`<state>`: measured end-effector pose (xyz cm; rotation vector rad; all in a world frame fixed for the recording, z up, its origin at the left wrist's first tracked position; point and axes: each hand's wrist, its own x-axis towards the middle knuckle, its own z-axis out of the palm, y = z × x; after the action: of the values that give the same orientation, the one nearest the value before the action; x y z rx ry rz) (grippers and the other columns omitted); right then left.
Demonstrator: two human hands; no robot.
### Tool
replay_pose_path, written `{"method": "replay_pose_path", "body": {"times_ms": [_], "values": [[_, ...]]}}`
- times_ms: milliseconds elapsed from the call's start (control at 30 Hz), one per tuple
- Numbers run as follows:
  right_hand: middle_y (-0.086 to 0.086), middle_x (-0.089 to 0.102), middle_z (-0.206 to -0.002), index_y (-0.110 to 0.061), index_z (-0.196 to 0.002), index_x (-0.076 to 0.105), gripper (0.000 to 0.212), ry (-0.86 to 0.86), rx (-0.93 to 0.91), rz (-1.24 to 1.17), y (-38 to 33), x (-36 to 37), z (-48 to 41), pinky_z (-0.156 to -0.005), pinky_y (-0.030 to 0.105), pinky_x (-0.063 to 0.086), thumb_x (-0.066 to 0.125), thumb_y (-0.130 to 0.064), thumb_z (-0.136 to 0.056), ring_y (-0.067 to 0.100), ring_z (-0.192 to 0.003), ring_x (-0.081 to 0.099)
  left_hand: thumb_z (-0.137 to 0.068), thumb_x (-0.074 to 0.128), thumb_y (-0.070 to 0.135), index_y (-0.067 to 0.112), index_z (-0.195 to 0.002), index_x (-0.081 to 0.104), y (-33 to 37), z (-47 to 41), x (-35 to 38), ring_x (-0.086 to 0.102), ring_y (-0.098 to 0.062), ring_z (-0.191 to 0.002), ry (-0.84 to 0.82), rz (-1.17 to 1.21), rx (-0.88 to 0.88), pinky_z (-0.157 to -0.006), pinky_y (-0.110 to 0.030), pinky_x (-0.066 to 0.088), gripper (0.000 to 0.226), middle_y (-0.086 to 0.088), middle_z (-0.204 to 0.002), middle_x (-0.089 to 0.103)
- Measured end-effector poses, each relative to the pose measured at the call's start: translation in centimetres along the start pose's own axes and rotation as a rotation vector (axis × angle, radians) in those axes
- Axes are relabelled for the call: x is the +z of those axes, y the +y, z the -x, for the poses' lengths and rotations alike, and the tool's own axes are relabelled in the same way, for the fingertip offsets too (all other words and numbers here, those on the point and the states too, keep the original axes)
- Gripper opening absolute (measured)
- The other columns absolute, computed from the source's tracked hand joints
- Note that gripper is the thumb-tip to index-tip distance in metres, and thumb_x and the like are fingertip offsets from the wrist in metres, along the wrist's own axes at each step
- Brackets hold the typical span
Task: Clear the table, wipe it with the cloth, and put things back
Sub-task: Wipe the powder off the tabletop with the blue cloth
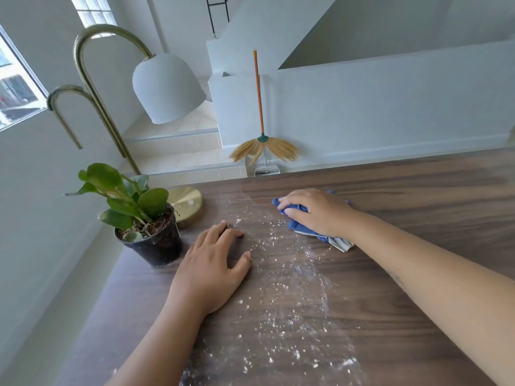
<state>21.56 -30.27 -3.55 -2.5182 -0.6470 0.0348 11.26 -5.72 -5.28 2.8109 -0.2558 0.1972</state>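
Cloth [301,218] sat bunched under the closed right hand [317,211]; powder [284,302] trailed leftward and nearer. Left hand [211,263] lay flat, fingers spread.

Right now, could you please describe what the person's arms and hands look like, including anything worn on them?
Both forearms are bare as far as the frame shows, with no sleeves visible. The left hand and right hand wear no gloves, rings, watch or bracelets. A faint dark marking shows on the right forearm; it is too unclear to identify.
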Motion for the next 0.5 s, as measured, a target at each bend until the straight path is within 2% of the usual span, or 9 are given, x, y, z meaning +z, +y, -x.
{"method": "replay_pose_path", "body": {"times_ms": [67, 133, 200, 267, 367, 500], "values": [[-0.026, 0.059, -0.118, -0.035, -0.108, 0.067, 0.023, -0.015, -0.001, -0.021, 0.0, 0.0, 2.5, -0.061, 0.010, 0.042, 0.047, -0.031, -0.098, -0.010, -0.081, 0.063, -0.087, 0.039, 0.060, 0.037, -0.130, 0.045, 0.1, 0.0, -0.1, 0.023, -0.009, -0.138, 0.007, 0.007, -0.002, -0.109, -0.031, 0.026, 0.049, 0.011, -0.149, 0.033], [-0.030, 0.056, -0.117, -0.039, -0.107, 0.066, 0.022, -0.012, 0.006, 0.023, 0.0, -0.1, 5.0, -0.076, 0.024, 0.048, 0.047, -0.034, -0.097, -0.009, -0.091, 0.061, -0.089, 0.043, 0.056, 0.035, -0.131, 0.045, 0.2, 0.0, -0.2, 0.023, -0.009, -0.138, 0.008, 0.006, -0.011, -0.109, -0.032, 0.026, 0.046, 0.011, -0.148, 0.034], [-0.036, 0.050, -0.116, -0.041, -0.109, 0.065, 0.021, 0.000, 0.017, 0.090, -0.1, -0.1, 7.7, -0.085, 0.026, 0.040, 0.048, -0.035, -0.097, -0.007, -0.112, 0.051, -0.090, 0.044, 0.054, 0.033, -0.131, 0.046, 0.4, 0.0, -0.2, 0.025, -0.010, -0.138, 0.007, 0.007, -0.012, -0.108, -0.032, 0.027, 0.046, 0.010, -0.147, 0.036], [-0.037, 0.046, -0.121, -0.040, -0.112, 0.065, 0.022, 0.012, 0.042, 0.102, -0.7, 0.0, 10.5, -0.093, 0.025, 0.034, 0.049, -0.035, -0.097, -0.006, -0.126, 0.039, -0.090, 0.044, 0.053, 0.030, -0.130, 0.045, 0.5, 0.1, -0.3, 0.028, -0.013, -0.136, -0.003, 0.008, -0.003, -0.107, -0.034, 0.029, 0.046, 0.008, -0.146, 0.038], [-0.028, 0.051, -0.132, -0.038, -0.114, 0.065, 0.023, 0.048, 0.089, 0.096, -1.9, 0.2, 13.6, -0.090, 0.022, 0.033, 0.050, -0.034, -0.097, -0.002, -0.128, 0.040, -0.093, 0.040, 0.048, 0.025, -0.129, 0.045, 0.6, 0.1, -0.3, 0.034, -0.019, -0.133, -0.034, 0.013, 0.014, -0.104, -0.038, 0.035, 0.044, 0.005, -0.144, 0.041], [-0.022, 0.054, -0.133, -0.035, -0.118, 0.064, 0.025, 0.074, 0.135, 0.101, -4.0, 0.6, 15.9, -0.084, 0.020, 0.029, 0.050, -0.033, -0.097, 0.003, -0.128, 0.042, -0.097, 0.034, 0.043, 0.019, -0.132, 0.043, 1.4, 0.8, -0.9, 0.040, -0.026, -0.129, -0.041, -0.036, 0.021, -0.098, -0.040, 0.037, 0.043, -0.002, -0.144, 0.043]]}}
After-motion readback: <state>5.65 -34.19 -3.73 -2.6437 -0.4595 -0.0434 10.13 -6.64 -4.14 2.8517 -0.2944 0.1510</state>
